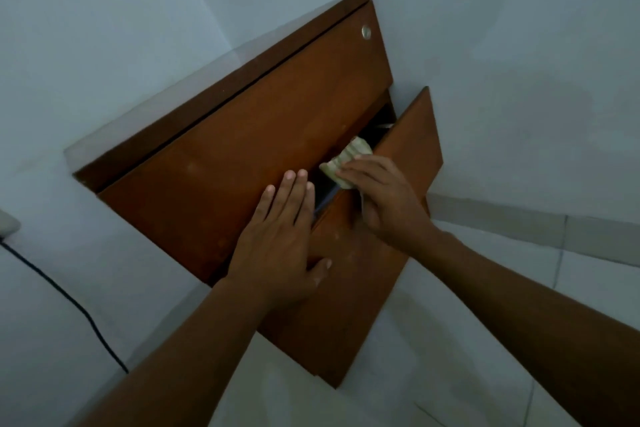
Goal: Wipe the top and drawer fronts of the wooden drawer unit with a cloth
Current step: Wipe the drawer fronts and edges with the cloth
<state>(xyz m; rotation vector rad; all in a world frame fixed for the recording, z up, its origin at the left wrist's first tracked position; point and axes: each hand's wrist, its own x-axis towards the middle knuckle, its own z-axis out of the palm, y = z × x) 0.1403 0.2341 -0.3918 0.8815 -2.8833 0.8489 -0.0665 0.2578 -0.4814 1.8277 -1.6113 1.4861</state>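
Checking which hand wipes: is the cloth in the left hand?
No, the right hand grips the cloth; the left hand rests flat on the drawer front.

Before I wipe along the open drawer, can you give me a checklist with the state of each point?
1. Right hand grips the cloth: ok.
2. Left hand flat on the upper drawer front, steadying: ok.
3. Lower drawer pulled out, top edge reachable: ok.
4. Left fingertips away from the drawer gap: not ok, they lie at its edge.
5. Cloth clean enough: cannot tell.
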